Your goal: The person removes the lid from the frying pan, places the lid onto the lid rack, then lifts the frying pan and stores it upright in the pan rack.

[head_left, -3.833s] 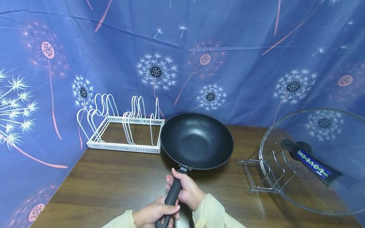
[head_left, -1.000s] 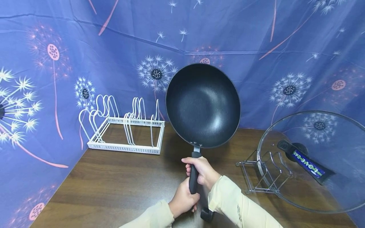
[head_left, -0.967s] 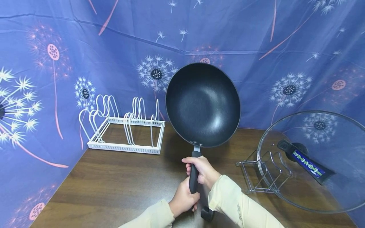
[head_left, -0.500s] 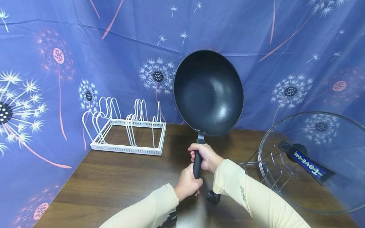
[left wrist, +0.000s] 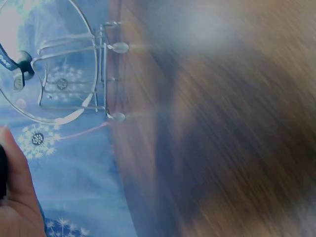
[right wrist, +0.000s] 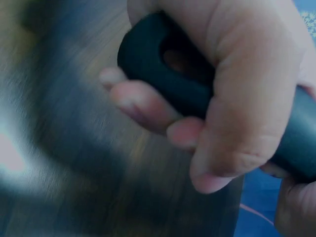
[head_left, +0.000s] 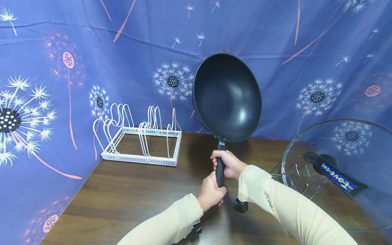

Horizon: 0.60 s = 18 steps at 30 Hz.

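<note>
A black wok (head_left: 228, 98) with a long black handle is held up above the table, its dark inside tilted toward the head camera. My left hand (head_left: 211, 192) wraps the lower end of the handle. Higher up, close to the pan, my right hand (head_left: 228, 164) grips the same handle. The right wrist view has the handle end (right wrist: 143, 54) with its hanging hole, fingers curled round it. Only part of a hand (left wrist: 19, 192) and a bit of black show at the left edge of the left wrist view.
On the wooden table (head_left: 137, 194), a white rack (head_left: 139, 159) with wire dividers stands at the back left. At right, a glass lid (head_left: 284, 153) with a black handle leans upright in a small chrome wire rack (head_left: 298, 175). A blue dandelion-print cloth (head_left: 137, 68) hangs behind.
The wok has risen off the table from beside the white rack, tilting more upright, and has shifted slightly right. Both hands have kept hold of its handle and moved up with it.
</note>
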{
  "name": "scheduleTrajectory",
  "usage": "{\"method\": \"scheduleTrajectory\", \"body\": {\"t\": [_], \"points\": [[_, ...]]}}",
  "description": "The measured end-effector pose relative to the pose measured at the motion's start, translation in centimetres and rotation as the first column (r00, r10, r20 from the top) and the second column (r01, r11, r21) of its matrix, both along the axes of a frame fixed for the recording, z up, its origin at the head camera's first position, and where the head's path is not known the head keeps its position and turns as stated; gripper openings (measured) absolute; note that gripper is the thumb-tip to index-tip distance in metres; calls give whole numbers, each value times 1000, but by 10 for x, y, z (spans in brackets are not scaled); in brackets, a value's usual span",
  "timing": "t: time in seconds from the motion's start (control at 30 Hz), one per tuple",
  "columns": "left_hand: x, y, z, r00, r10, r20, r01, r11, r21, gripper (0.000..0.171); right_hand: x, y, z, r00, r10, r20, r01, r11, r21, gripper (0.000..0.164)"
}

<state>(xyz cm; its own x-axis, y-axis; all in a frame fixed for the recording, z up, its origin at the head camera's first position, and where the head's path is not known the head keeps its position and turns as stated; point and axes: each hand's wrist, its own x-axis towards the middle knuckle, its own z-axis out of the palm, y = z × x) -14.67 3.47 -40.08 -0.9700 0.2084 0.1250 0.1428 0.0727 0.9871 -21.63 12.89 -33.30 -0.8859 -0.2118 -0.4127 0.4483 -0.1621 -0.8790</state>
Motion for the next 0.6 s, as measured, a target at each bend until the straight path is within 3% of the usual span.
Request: {"method": "scheduleTrajectory", "body": {"t": [0.17,0.3,0.47,0.6], "points": [[1,5,3,1000,11,26,-10,999,-33,27,-1,7,1,999,39,-20,-39,999,-5,22],[-1,2,4,1000,26,-1,-26,997,-70,26,-2,6,3,997,60,-38,-60,998,-11,24],[-6,-1,2,992,40,-124,-54,991,-119,25,-5,5,7,990,113,-88,-116,993,-30,26],[-10,-3,-1,961,64,-271,-116,976,-182,25,-6,4,12,984,141,-110,-147,988,-50,27]]}}
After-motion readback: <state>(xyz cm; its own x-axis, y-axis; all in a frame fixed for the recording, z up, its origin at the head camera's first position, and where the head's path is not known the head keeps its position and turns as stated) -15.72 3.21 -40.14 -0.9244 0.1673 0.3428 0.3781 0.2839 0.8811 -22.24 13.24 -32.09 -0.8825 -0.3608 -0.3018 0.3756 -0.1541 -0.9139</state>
